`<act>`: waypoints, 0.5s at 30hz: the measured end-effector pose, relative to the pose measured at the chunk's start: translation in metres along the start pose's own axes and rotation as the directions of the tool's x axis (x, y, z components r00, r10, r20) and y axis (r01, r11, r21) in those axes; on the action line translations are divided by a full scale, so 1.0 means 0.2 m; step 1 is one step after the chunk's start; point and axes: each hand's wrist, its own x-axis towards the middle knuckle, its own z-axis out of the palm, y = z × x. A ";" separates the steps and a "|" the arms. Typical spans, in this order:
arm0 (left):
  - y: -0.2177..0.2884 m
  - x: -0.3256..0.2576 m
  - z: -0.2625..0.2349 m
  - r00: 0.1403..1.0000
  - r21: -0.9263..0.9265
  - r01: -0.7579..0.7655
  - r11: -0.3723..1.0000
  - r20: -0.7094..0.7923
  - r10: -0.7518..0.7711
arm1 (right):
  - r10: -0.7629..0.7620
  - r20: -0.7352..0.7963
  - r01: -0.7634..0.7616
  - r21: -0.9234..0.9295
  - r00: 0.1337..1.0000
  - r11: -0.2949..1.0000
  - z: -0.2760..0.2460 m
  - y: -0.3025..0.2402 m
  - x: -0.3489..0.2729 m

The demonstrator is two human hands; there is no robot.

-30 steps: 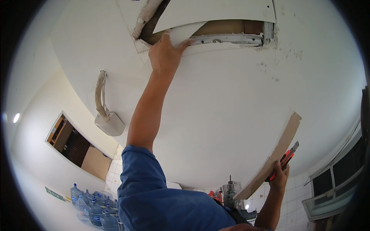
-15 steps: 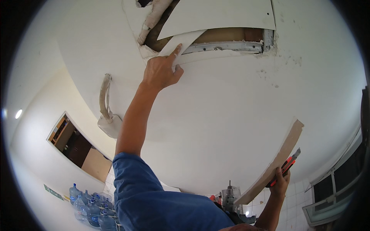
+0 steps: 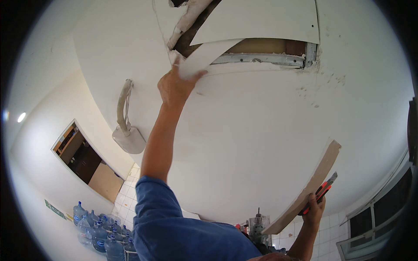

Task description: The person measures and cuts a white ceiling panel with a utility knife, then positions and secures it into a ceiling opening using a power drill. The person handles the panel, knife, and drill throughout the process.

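Overhead, my left hand (image 3: 175, 89) grips the lower end of a white strip of board (image 3: 215, 53), thumb on one side and fingers on the other. The strip's upper end reaches into a ceiling opening, overlapping the corner beneath a larger white panel (image 3: 265, 21). A metal channel (image 3: 261, 59) runs along the opening's near edge. Low on the right, my right hand (image 3: 314, 211) holds a red and black utility knife (image 3: 321, 194) together with a long strip of plasterboard (image 3: 317, 177), its brown side showing. The knife's blade points up, away from the opening.
A white box (image 3: 129, 140) hangs from a conduit left of my arm. Several blue water bottles (image 3: 99, 239) stand at lower left. A power tool (image 3: 257, 224) shows behind my shoulder. Windows (image 3: 374, 222) line the right, and a wall opening (image 3: 89, 161) is at left.
My left hand has shifted from pressing the strip with a pointing finger to gripping its lower end. The view has moved slightly; my right hand still holds the knife and plasterboard.
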 end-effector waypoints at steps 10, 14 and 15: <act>-0.07 -0.03 0.14 0.935 0.026 0.051 0.998 -0.354 -0.039 | 0.004 0.008 -0.004 -0.003 1.000 1.000 0.00 0.00 -0.01; 0.01 0.01 0.12 0.930 -0.012 0.108 0.994 -0.352 -0.105 | 0.024 0.035 -0.024 -0.020 0.999 1.000 0.02 -0.04 -0.01; 0.04 0.02 0.11 0.933 -0.017 0.153 0.988 -0.328 -0.150 | 0.030 0.041 -0.029 -0.028 0.999 0.999 0.01 -0.04 -0.01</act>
